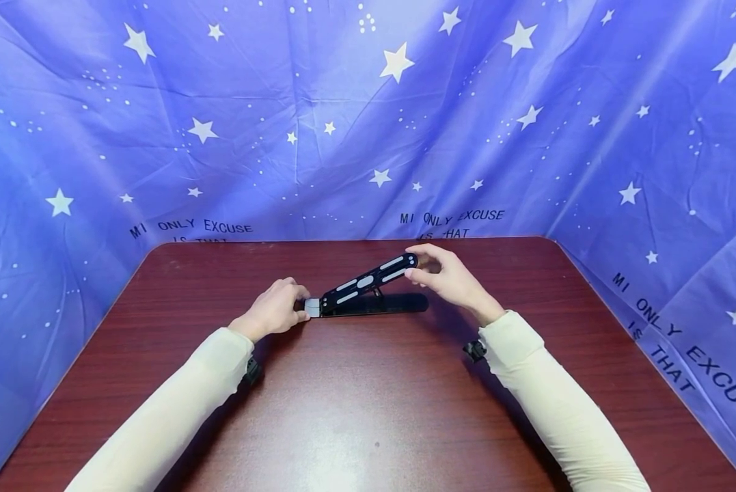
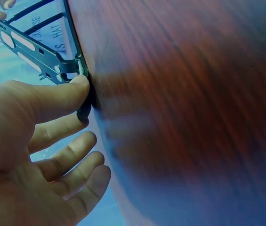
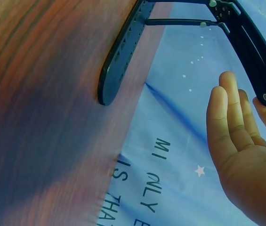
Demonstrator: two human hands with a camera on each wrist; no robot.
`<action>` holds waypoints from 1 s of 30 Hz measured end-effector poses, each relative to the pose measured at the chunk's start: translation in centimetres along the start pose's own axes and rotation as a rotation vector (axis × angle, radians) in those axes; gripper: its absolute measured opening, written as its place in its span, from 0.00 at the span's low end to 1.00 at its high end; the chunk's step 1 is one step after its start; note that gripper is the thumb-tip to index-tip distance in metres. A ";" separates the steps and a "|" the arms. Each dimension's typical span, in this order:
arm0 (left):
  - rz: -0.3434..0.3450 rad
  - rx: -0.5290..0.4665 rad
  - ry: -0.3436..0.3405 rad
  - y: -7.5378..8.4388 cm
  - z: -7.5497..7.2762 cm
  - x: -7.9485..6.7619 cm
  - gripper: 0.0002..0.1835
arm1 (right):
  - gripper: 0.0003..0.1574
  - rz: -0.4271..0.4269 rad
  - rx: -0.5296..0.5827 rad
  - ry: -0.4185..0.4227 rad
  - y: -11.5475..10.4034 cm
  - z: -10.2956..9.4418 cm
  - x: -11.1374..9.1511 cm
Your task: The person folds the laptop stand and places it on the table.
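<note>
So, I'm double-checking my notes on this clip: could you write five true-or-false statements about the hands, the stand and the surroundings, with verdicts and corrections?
1. The left hand pinches the grey end piece of the black folding stand. True.
2. The stand's base is held up off the tabletop. False: it rests on it.
3. The right hand holds the raised end of the stand's upper arm. True.
4. The upper arm lies flat against the base. False: it slopes upward.
5. The fabric backdrop is blue with white stars. True.
</note>
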State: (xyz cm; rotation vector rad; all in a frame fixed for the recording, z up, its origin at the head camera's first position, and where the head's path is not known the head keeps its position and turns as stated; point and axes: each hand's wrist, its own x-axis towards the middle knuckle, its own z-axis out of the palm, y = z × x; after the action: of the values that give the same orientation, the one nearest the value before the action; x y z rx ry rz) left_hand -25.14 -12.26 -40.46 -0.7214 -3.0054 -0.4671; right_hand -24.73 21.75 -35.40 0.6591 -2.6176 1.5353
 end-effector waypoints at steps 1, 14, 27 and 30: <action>0.001 0.001 0.001 0.0 0.0 0.0 0.20 | 0.30 -0.006 0.004 0.004 0.2 0.0 0.0; -0.011 -0.018 0.001 -0.1 -0.1 0.5 0.19 | 0.28 0.008 0.163 0.014 -2.0 0.5 -0.9; 0.017 -0.062 -0.003 -0.7 -0.3 1.6 0.18 | 0.26 0.004 0.071 0.067 -1.4 0.8 -1.4; -0.010 -0.072 -0.021 -0.8 -0.3 1.7 0.19 | 0.26 0.021 0.040 0.087 -0.6 1.1 -1.4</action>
State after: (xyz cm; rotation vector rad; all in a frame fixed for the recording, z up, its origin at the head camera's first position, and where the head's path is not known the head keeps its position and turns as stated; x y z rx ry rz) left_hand -27.01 -12.28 -40.28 -0.7205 -3.0272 -0.5740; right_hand -22.99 21.07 -35.82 0.5563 -2.5450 1.5875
